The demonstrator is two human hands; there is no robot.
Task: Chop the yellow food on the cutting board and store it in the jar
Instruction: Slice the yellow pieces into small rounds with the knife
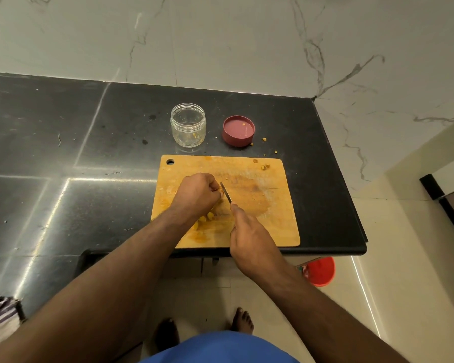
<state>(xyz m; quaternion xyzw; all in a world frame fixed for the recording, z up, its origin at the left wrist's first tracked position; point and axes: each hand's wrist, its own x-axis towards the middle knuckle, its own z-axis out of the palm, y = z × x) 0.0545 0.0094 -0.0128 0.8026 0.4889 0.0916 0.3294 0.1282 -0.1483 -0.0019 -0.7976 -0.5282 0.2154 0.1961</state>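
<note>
Dark desk [63, 142], marble wall behind.
My left hand [197, 192] pinched yellow food [209, 215]; my right hand [249, 237] gripped the knife [226, 192]. Clear jar [188, 124] held a few yellow bits.

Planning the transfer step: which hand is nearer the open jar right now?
Left. The left hand sits on the cutting board just below the jar; the right hand, gripping the knife, is lower and further right.

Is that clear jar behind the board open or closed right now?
Open. The jar stands upright with no lid on its mouth; the red lid lies beside it on the counter.
</note>
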